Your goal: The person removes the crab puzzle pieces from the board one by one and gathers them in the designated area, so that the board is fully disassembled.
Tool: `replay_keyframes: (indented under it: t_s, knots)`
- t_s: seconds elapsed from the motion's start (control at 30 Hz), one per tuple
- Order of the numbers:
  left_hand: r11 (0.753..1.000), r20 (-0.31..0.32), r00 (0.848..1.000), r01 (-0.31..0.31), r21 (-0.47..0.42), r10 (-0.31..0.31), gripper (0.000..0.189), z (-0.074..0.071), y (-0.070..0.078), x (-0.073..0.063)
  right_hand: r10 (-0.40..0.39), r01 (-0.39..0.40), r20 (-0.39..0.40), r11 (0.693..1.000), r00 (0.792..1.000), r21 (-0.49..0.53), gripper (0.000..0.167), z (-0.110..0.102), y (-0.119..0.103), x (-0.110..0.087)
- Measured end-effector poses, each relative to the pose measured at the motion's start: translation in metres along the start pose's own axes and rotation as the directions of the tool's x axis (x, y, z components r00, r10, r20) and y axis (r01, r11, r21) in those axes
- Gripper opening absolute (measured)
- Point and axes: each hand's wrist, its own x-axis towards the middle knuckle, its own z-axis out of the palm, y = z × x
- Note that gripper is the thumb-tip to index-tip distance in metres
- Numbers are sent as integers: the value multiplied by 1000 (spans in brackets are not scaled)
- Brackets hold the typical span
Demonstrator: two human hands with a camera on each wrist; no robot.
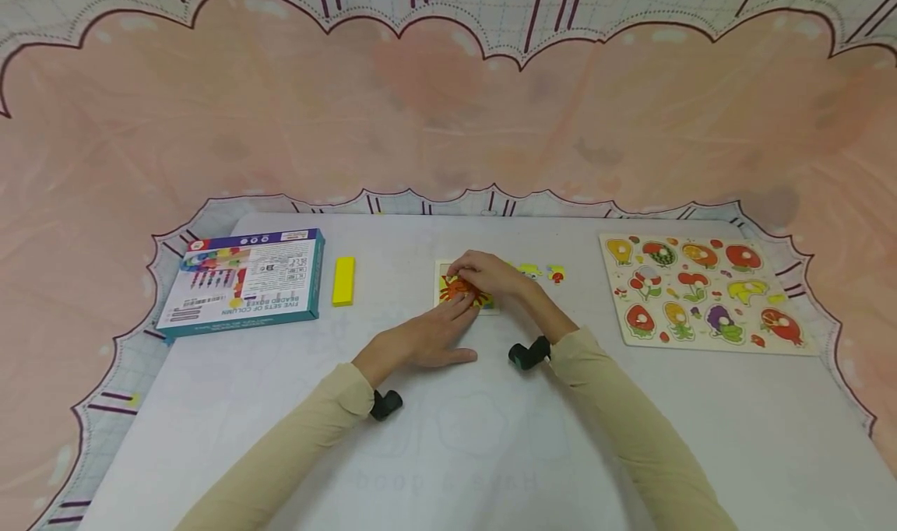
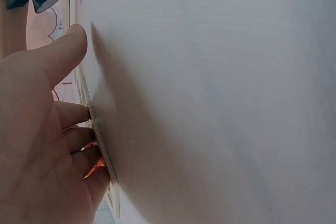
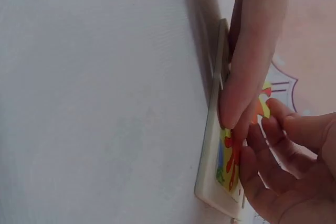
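Observation:
A small wooden jigsaw board (image 1: 439, 270) with a red crab picture lies flat on the table. My left hand (image 1: 427, 336) rests on its near side, fingers extended over the picture and the thumb held apart. In the left wrist view these fingers reach over the board's edge (image 2: 102, 142). From the right, my right hand (image 1: 490, 272) leans over the board. Its thumb and forefinger pinch a red and yellow puzzle piece (image 3: 261, 109), seen in the right wrist view above the board. The hands cover much of the picture.
Loose puzzle pieces (image 1: 556, 273) lie just right of the board. Further right is a wooden fruit puzzle (image 1: 701, 290). On the left are a yellow block (image 1: 343, 282) and a flat teal-edged box (image 1: 245, 282). A scalloped patterned cloth (image 1: 448, 126) hangs behind the white table (image 1: 455, 453).

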Motion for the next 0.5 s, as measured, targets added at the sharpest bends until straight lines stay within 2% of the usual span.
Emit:
replay_keyframes:
  t_s: [0.27,0.5]
  knots:
    - [1000,4,1000,-5,-7,5,83,-1,0,0,43,-42,-9,999,999,30,26,2,-2,2]
    - [1000,11,1000,-8,-4,8,83,-2,1,0,56,-51,-28,989,998,140,23,7,3,3]
